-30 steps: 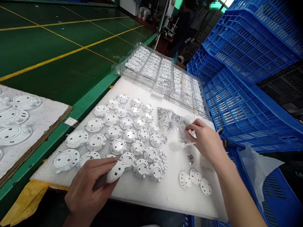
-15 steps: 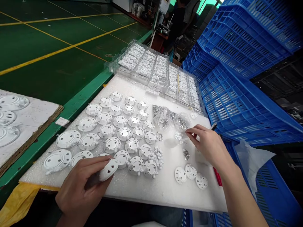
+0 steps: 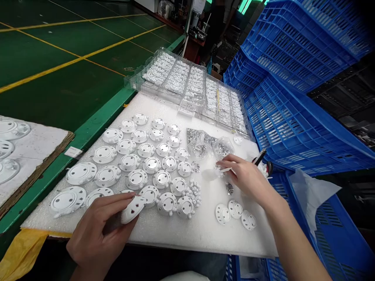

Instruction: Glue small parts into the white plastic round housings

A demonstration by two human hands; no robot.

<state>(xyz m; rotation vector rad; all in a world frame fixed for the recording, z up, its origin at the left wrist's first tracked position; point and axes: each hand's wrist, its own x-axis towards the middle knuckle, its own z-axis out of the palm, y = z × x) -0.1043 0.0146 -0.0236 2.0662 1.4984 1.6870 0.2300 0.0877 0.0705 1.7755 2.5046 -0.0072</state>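
My left hand point(image 3: 101, 228) is closed around a white round plastic housing point(image 3: 132, 210), tilted on edge near the front of the foam board. My right hand point(image 3: 240, 171) has its fingertips pinched together low over the board, at a small heap of tiny parts. Against those fingers lies a thin white stick point(image 3: 226, 169), beside a translucent, spoon-like oval point(image 3: 210, 175); whether the fingers grip the stick is unclear. Rows of similar white housings point(image 3: 152, 165) cover the board's left half. Small white knobs point(image 3: 193, 193) are heaped at their right edge.
Three white discs point(image 3: 234, 209) lie at the front right. Metal bits point(image 3: 229, 189) and clear bags of small metal parts point(image 3: 200, 146) are nearby. Clear trays of white pieces point(image 3: 172, 78) stand at the back. Blue crates point(image 3: 304, 128) rise on the right. Pliers-like dark handles point(image 3: 260, 157) stick up behind my right hand.
My right hand has moved left and slightly down, its fingertips now at the small heap and white stick. My left hand still holds the housing. The view has shifted slightly.
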